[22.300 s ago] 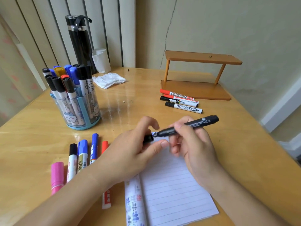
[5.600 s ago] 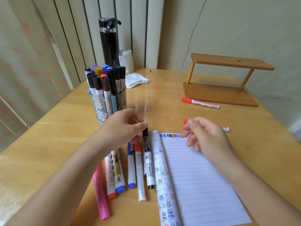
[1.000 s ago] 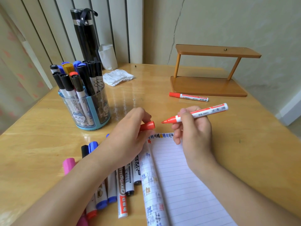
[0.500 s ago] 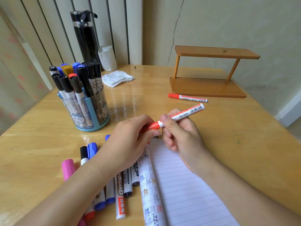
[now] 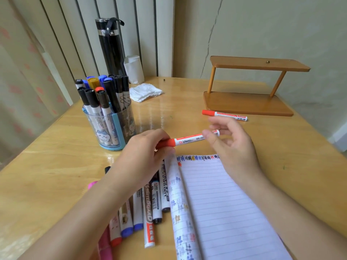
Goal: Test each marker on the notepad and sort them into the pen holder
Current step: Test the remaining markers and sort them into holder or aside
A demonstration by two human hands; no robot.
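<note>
Red marker (image 5: 189, 139), cap on, held level just above the notepad (image 5: 216, 203) top edge. Left hand (image 5: 142, 156) fingers curl round the cap end, likely seating it. Right hand (image 5: 232, 147) is blurred at the tail, thumb on the barrel; pinching or not, I can't tell. To the left stands the pen holder (image 5: 110, 128).

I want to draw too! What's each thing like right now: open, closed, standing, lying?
red marker: capped, held up, roughly level.
left hand: grips its cap end.
right hand: at its tail, blurred, grip unclear.
notepad: open, lined page up.
pen holder: upright, holding markers.
second red marker: capped, lying flat.
loose markers: lying flat beside the notepad.
</note>
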